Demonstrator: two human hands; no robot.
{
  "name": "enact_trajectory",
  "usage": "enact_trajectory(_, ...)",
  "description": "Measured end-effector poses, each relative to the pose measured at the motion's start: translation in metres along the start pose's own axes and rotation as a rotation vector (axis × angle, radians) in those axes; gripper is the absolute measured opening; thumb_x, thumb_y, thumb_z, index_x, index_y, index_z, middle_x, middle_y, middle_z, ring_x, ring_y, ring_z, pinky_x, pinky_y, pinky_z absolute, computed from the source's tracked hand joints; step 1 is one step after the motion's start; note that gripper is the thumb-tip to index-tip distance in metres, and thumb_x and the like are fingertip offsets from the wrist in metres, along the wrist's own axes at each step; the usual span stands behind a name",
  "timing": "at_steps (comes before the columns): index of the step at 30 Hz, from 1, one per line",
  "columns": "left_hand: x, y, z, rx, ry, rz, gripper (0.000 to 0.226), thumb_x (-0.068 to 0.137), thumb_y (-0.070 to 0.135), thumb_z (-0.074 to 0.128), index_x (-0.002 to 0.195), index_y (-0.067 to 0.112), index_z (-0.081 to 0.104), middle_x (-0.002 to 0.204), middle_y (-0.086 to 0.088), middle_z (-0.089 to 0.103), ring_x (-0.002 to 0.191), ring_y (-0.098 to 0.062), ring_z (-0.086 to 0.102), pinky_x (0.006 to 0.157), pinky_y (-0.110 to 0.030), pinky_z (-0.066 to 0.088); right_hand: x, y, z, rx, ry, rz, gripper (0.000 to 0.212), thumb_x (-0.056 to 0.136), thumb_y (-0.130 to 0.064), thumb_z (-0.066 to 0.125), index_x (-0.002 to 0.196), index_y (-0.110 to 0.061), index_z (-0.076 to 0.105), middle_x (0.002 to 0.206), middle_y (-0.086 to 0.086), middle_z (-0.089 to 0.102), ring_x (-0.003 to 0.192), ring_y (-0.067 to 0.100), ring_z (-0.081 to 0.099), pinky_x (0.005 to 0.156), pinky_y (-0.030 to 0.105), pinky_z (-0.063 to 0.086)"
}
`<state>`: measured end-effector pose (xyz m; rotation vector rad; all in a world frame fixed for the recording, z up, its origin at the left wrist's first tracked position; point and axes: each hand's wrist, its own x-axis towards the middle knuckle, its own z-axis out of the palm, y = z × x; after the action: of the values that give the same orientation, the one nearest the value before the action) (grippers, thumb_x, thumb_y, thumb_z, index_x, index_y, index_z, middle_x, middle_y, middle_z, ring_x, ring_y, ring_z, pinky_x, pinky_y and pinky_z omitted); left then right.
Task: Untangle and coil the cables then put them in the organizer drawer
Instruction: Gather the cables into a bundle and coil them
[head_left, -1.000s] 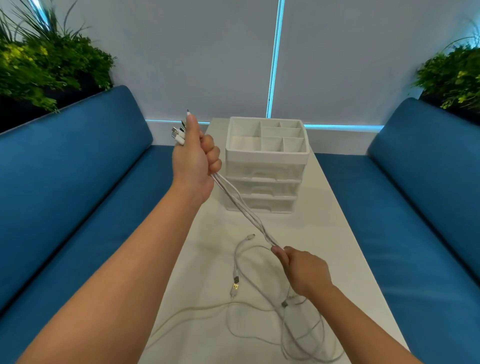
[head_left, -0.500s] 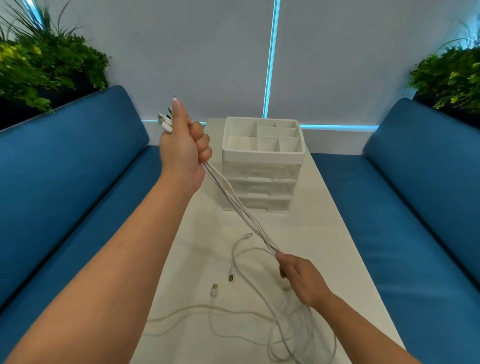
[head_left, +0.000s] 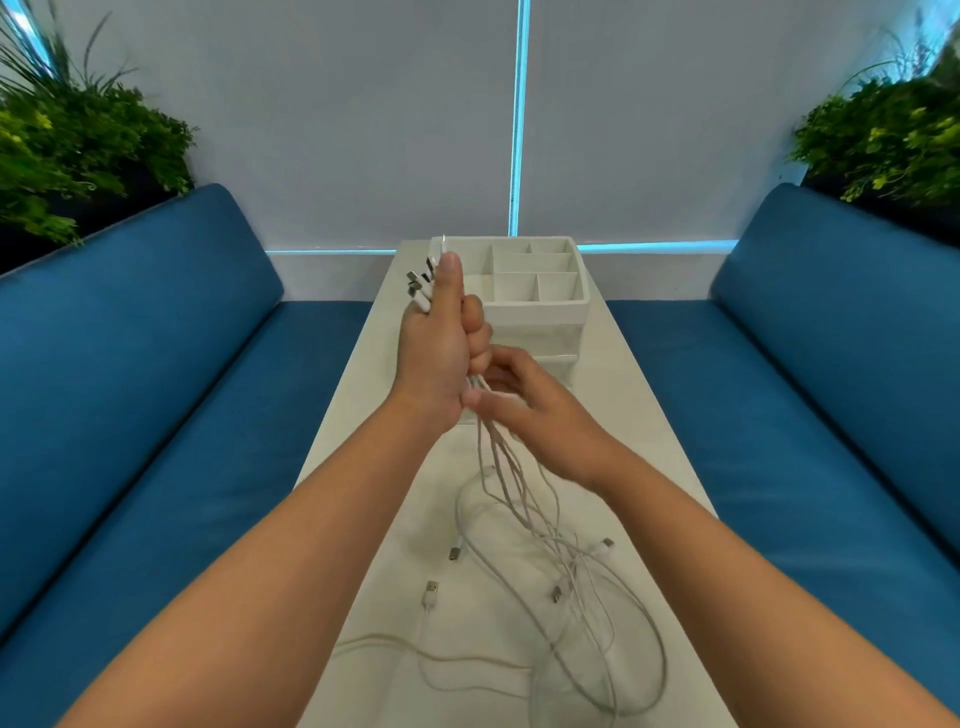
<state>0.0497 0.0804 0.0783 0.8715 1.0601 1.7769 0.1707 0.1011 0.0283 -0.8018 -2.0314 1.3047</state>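
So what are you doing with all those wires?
A person is sorting out a tangle of white cables. The left hand grips a bunch of them near their plugs, held up over the table. The right hand is just below it, fingers around the strands. The rest lies in loose, messy loops on the table, so nothing is coiled yet. The white organizer stands behind the hands, with no cables in its top tray.

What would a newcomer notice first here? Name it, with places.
At centre, the left hand grips a bundle of white cables with plugs up, while the right hand touches the strands just below. Their tangled ends sprawl over the near table; behind stands a white drawer organizer.
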Motion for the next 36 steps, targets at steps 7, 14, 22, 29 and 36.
enact_trajectory(7,-0.002,0.007,-0.009,0.066,-0.031,0.029,0.047,0.101,0.048,0.044,0.063,0.021,0.035,0.052,0.004,0.027,0.044,-0.011,0.03,0.049,-0.026,0.032,0.001,-0.006,0.01,0.168,0.094,0.022,0.039,0.097,-0.036,0.053,0.074,-0.007,0.067,0.048,0.0,0.05,0.045,0.013,0.042,0.05,0.025,0.037)
enact_trajectory(14,-0.008,-0.005,-0.018,0.114,0.114,-0.115,0.042,0.095,0.049,0.057,0.063,0.021,0.062,0.051,0.003,0.056,0.06,-0.015,0.064,0.081,-0.039,0.051,-0.006,0.006,0.038,0.015,0.188,-0.03,0.027,0.102,-0.033,0.041,0.081,-0.029,0.057,0.049,-0.014,0.045,0.049,0.003,0.04,0.051,0.022,0.035)
enact_trajectory(22,-0.012,-0.013,-0.045,-0.023,-0.397,-0.221,0.042,0.091,0.009,0.054,0.132,0.009,0.045,0.132,-0.007,0.063,0.125,-0.017,0.059,0.092,-0.031,0.054,-0.007,0.001,0.025,0.186,0.274,0.128,0.042,0.102,-0.035,0.043,0.068,-0.015,0.056,0.047,-0.009,0.04,0.042,0.003,0.033,0.044,0.015,0.028)
enact_trajectory(29,-0.012,-0.017,-0.044,0.106,-0.31,-0.168,0.035,0.105,0.029,0.035,0.123,0.011,0.059,0.123,-0.007,0.069,0.116,-0.017,0.065,0.097,-0.033,0.05,-0.014,-0.004,0.022,0.226,0.145,0.087,0.037,0.103,-0.03,0.04,0.082,-0.011,0.064,0.047,-0.009,0.04,0.042,0.004,0.032,0.044,0.015,0.029)
enact_trajectory(36,-0.01,-0.021,-0.047,0.016,-0.29,-0.249,0.049,0.107,0.036,0.026,0.128,0.004,0.056,0.122,-0.014,0.069,0.116,-0.026,0.065,0.102,-0.039,0.049,-0.019,-0.007,0.024,0.289,0.091,0.091,0.013,0.103,-0.027,0.041,0.097,-0.02,0.05,0.057,-0.001,0.057,0.042,0.003,0.037,0.044,0.017,0.029)
